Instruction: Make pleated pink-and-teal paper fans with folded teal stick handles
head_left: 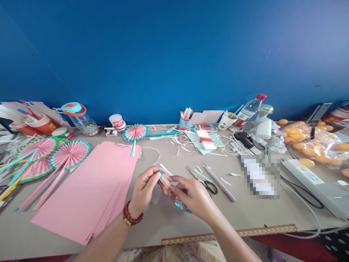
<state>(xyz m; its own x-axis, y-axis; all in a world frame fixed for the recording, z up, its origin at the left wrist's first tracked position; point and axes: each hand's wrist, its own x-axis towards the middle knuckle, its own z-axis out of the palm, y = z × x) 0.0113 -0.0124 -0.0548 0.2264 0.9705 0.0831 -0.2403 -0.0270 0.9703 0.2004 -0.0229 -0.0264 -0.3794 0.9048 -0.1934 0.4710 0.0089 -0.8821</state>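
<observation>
Over the middle of the table, my left hand [145, 187] pinches one end of a narrow folded paper strip [164, 179], pale with a teal edge at the top. My right hand [188, 194] grips the strip's lower end between thumb and fingers. Partly hidden under my right hand is a round blue-and-white item [178, 204], perhaps a tape roll. Just beyond that hand lie black-handled scissors [210, 187] and a pale purple pen-like stick [220, 183]. A white paper strip [165, 169] rests behind my fingers.
Pink paper sheets [89, 189] are stacked on the left, with pleated paper fans [70, 154] beside them. Another fan [135, 133] stands behind. A pen cup [185, 122], a bottle [249, 111] and white cords line the wall. A power strip [308, 178] lies right.
</observation>
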